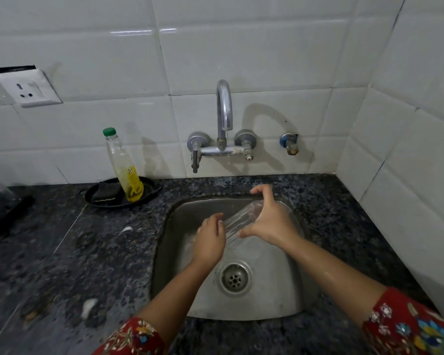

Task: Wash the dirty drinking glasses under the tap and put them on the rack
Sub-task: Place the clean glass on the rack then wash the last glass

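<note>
Head view: glass (238, 222) is lying tilted over the sink (169, 231), inside its far rim, below the tap (224, 108). Left hand (210, 242) is gripping its left end; right hand (269, 222) is wrapping its right end. Drain (235, 278) is lying uncovered nearer, mid-basin.

Clear glass (237, 221), brushed steel sink (267, 290), speckled polished stone counter (100, 252).

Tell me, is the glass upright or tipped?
Tipped: the glass slants over the sink, left hand holding one end, right hand gripping the other.
</note>
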Available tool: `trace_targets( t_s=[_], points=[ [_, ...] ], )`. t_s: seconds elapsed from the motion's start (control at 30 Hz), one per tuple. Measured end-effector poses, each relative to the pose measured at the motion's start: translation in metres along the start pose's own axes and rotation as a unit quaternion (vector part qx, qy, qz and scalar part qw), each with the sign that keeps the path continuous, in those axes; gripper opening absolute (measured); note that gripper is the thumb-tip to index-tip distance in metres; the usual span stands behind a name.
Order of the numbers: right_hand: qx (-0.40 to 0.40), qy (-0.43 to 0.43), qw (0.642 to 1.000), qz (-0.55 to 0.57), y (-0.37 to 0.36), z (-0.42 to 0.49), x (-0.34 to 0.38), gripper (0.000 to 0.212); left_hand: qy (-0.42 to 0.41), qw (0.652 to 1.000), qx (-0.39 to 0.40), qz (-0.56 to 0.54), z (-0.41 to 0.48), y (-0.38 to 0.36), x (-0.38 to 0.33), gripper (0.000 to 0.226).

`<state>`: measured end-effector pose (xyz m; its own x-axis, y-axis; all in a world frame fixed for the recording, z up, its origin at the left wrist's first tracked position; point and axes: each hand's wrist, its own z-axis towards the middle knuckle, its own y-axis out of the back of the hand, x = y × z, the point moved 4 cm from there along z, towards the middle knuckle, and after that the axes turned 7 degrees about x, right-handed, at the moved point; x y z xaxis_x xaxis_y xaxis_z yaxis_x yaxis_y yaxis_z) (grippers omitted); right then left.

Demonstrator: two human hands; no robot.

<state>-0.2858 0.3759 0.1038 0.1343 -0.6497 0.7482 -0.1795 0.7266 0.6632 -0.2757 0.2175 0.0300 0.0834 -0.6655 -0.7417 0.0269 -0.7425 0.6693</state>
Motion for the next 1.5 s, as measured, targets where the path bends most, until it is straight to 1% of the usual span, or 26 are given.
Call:
trace_targets(
  t_s=[0.1,0.2,0.27,0.33,0.4,0.5,0.57,0.63,0.7,0.77,0.8,0.83,0.87,0.93,0.97,1.0,1.03,1.1,1.2,1.3,1.4,1.5],
  points=[
    [-0.043,0.023,0.997,0.064,-0.006,-0.003,-0.003,0.096,0.005,1.0,0.001,-0.012,-0.001,-0.004,0.002,0.035],
    [-0.071,0.048,0.99,0.114,-0.021,-0.002,-0.012,0.091,0.016,0.999,0.04,-0.013,-0.002,-0.012,0.008,0.031],
    [-0.066,0.042,0.99,0.118,-0.029,-0.002,-0.018,0.08,0.023,0.998,0.06,-0.015,-0.004,-0.017,0.009,0.026],
    [-0.058,0.029,0.992,0.109,-0.04,-0.003,-0.022,0.073,0.037,0.997,0.061,-0.021,-0.007,-0.016,0.012,0.022],
    [-0.063,0.019,0.992,0.103,-0.049,-0.004,-0.026,0.071,0.045,0.997,0.058,-0.03,-0.008,-0.01,0.018,0.024],
    [-0.087,0.004,0.988,0.125,-0.06,-0.005,-0.028,0.071,0.054,0.996,0.054,-0.054,-0.013,0.007,0.022,0.029],
    [-0.107,-0.003,0.985,0.132,-0.066,-0.004,-0.026,0.073,0.055,0.994,0.046,-0.081,-0.013,0.019,0.028,0.031],
    [-0.126,-0.028,0.98,0.149,-0.071,-0.002,-0.021,0.07,0.047,0.991,0.039,-0.117,-0.009,0.033,0.035,0.031],
    [-0.16,-0.072,0.964,0.201,-0.078,0.003,-0.017,0.067,0.06,0.974,0.03,-0.216,-0.006,0.053,0.045,0.027],
    [-0.187,-0.118,0.926,0.307,-0.089,0.01,-0.008,0.064,0.092,0.928,0.02,-0.36,-0.005,0.081,0.057,0.023],
    [-0.184,-0.144,0.896,0.376,-0.098,0.014,0.001,0.062,0.111,0.9,0.018,-0.422,-0.007,0.099,0.063,0.021],
    [-0.165,-0.176,0.86,0.451,-0.109,0.018,0.014,0.057,0.122,0.876,0.013,-0.467,-0.009,0.118,0.07,0.021],
    [-0.13,-0.209,0.817,0.522,-0.123,0.023,0.03,0.051,0.129,0.86,0.007,-0.494,-0.011,0.139,0.08,0.02],
    [-0.053,-0.255,0.73,0.632,-0.157,0.033,0.072,0.041,0.134,0.847,-0.007,-0.514,-0.015,0.185,0.106,0.02],
    [-0.019,-0.261,0.697,0.668,-0.175,0.037,0.095,0.04,0.133,0.845,-0.017,-0.517,-0.017,0.207,0.12,0.02],
    [0.004,-0.263,0.673,0.691,-0.195,0.043,0.116,0.04,0.13,0.845,-0.029,-0.518,-0.019,0.23,0.137,0.02],
    [0.02,-0.264,0.657,0.705,-0.214,0.047,0.138,0.039,0.129,0.846,-0.042,-0.516,-0.021,0.252,0.155,0.021],
    [0.046,-0.268,0.643,0.716,-0.254,0.056,0.178,0.035,0.13,0.846,-0.072,-0.511,-0.026,0.296,0.19,0.022],
    [0.082,-0.272,0.65,0.705,-0.31,0.072,0.235,0.035,0.143,0.843,-0.118,-0.506,-0.037,0.356,0.245,0.021],
    [0.111,-0.275,0.672,0.678,-0.363,0.092,0.281,0.036,0.161,0.834,-0.168,-0.501,-0.053,0.409,0.298,0.019],
    [0.14,-0.268,0.711,0.635,-0.411,0.117,0.321,0.035,0.181,0.814,-0.217,-0.507,-0.067,0.448,0.343,0.02],
    [0.123,-0.231,0.766,0.588,-0.452,0.144,0.359,0.032,0.197,0.8,-0.255,-0.506,-0.074,0.479,0.377,0.022]
  ],
)
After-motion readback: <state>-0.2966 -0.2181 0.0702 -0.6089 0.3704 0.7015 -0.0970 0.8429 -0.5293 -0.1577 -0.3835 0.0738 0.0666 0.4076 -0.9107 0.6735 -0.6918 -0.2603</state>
